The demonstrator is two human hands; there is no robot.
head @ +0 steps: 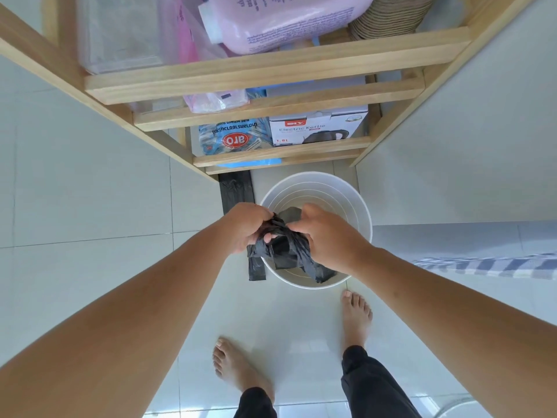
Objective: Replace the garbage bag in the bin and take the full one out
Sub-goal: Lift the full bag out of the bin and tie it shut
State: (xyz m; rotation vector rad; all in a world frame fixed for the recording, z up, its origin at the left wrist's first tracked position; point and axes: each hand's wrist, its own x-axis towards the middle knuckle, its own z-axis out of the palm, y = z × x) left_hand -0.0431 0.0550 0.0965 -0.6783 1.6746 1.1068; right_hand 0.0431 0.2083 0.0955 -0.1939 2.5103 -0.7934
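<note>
Both hands work a crumpled black garbage bag [281,247] directly over the white bin [316,188], which stands on the tiled floor [90,191] just in front of a wooden shelf unit [241,95]. Left hand [245,226] grips the bag's left side, fingers curled into the plastic; right hand [327,236] pinches its right side. A folded black strip [236,188] lies on the floor beside the bin. An electric kettle box [319,128] sits on a low shelf. Bare feet stand near the bin.

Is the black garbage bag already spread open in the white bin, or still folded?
Still mostly folded. The black garbage bag is a bunched bundle gripped by both hands above the white bin, whose inner walls show bare.
</note>
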